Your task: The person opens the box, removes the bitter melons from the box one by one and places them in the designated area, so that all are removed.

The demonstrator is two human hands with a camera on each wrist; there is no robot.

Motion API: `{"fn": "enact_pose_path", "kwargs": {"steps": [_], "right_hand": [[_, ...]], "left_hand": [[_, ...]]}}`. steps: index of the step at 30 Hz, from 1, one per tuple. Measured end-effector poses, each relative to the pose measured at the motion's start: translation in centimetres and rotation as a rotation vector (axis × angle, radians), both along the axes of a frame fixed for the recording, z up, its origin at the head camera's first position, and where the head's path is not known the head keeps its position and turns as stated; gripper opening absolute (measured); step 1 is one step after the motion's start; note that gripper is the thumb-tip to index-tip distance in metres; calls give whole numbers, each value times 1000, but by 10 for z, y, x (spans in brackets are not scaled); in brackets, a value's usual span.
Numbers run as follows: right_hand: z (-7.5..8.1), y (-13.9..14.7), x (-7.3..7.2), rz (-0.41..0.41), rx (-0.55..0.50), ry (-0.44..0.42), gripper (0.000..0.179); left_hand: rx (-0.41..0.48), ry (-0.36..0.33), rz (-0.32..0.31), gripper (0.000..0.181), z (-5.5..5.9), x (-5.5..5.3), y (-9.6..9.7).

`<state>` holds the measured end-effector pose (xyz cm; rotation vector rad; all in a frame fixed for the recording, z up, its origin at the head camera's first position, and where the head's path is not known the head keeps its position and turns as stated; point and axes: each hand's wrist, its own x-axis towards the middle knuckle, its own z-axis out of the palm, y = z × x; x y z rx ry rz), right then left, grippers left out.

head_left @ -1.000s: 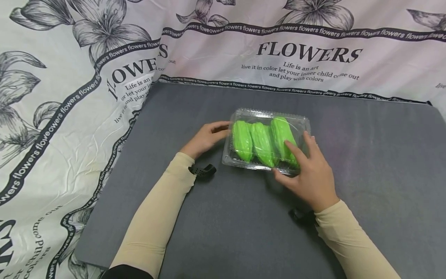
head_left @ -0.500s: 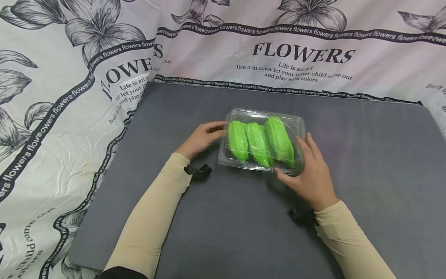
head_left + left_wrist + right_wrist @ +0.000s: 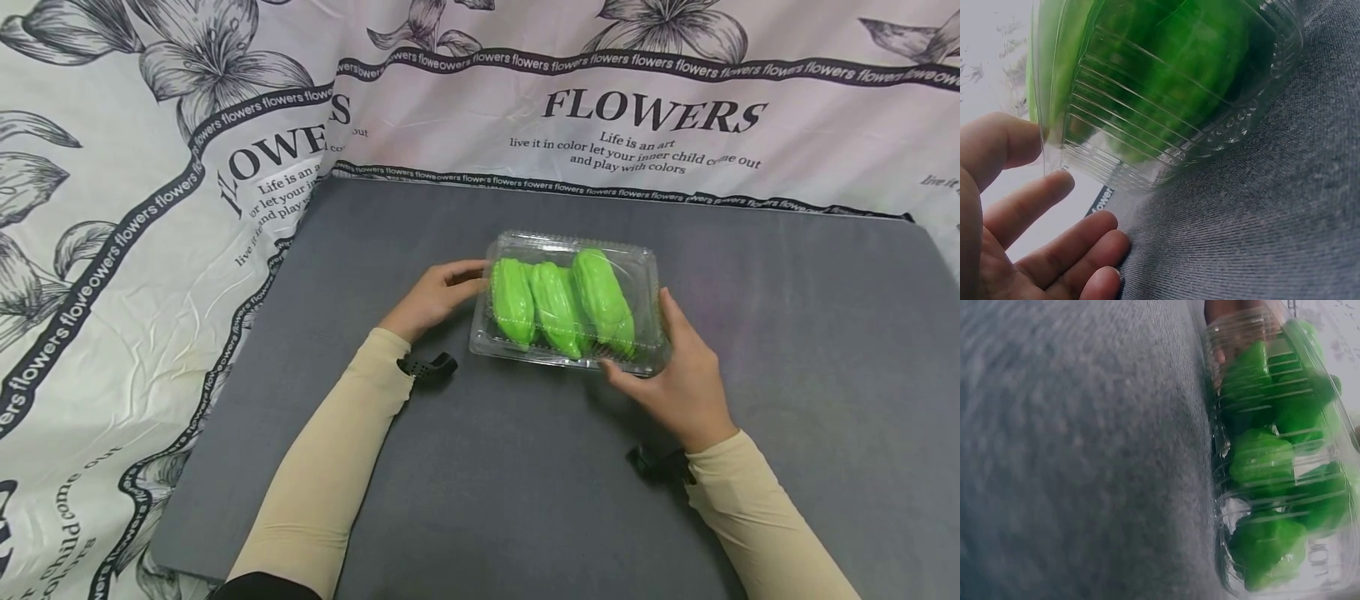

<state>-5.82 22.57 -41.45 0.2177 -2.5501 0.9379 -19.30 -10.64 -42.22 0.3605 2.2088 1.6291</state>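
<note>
A clear plastic clamshell box (image 3: 566, 350) with its lid down lies on the table. Inside are several bright green, lumpy, ridged pieces (image 3: 596, 292), shaped like star fruit. At the box's left side is my left hand (image 3: 435, 296), its fingers spread and loosely bent. In the left wrist view one fingertip (image 3: 1025, 144) meets the lid's edge, while the other fingers are apart from the box. My right hand (image 3: 686, 383) grips the front right corner, thumb at the front edge and a finger along the right side. Its other fingers are hidden behind the box.
The dark grey table (image 3: 465, 492) stretches around the box. White cloth (image 3: 450, 117) printed with flowers and lettering hangs along the back and left side. A black strap (image 3: 429, 368) sits at the left wrist, another (image 3: 656, 462) at the right.
My right hand's fingers have come off the lid's top and slid down to the box's right side. The left hand stays at the left side. The camera view has shifted slightly.
</note>
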Motion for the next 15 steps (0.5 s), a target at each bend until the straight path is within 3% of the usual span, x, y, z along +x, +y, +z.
{"fn": "enact_pose_path", "kwargs": {"steps": [15], "right_hand": [[-5,6,0,45,30,94,95]], "left_hand": [[27,23,24,49,-1,2,2]]}}
